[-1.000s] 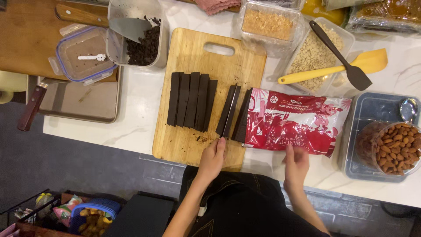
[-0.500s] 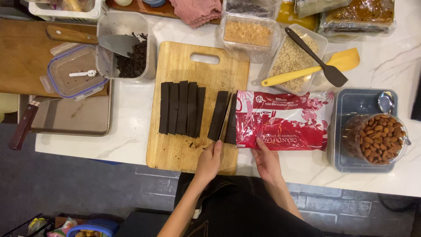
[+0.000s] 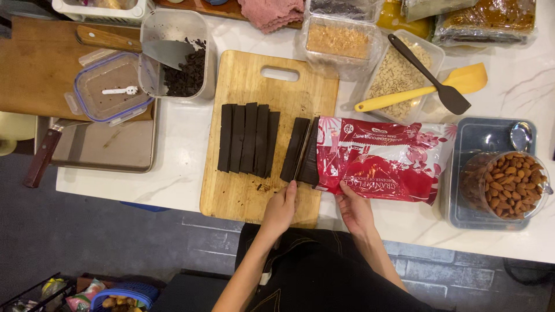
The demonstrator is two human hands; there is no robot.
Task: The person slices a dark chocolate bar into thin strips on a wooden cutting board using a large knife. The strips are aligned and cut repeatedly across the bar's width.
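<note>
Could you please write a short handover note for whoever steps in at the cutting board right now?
Left hand: on a knife whose blade sits in the chocolate block; grip not clear.
Right hand: holding the near edge of the red wrapper that still covers most of the block.
Done: four cut chocolate slabs stand together on the wooden cutting board, and a fifth is parting at the blade.
Left: the wrapped remainder is uncut.

Dark chocolate block (image 3: 305,151) half out of red printed wrapper (image 3: 381,159), lying flat on wooden cutting board (image 3: 243,190).
</note>
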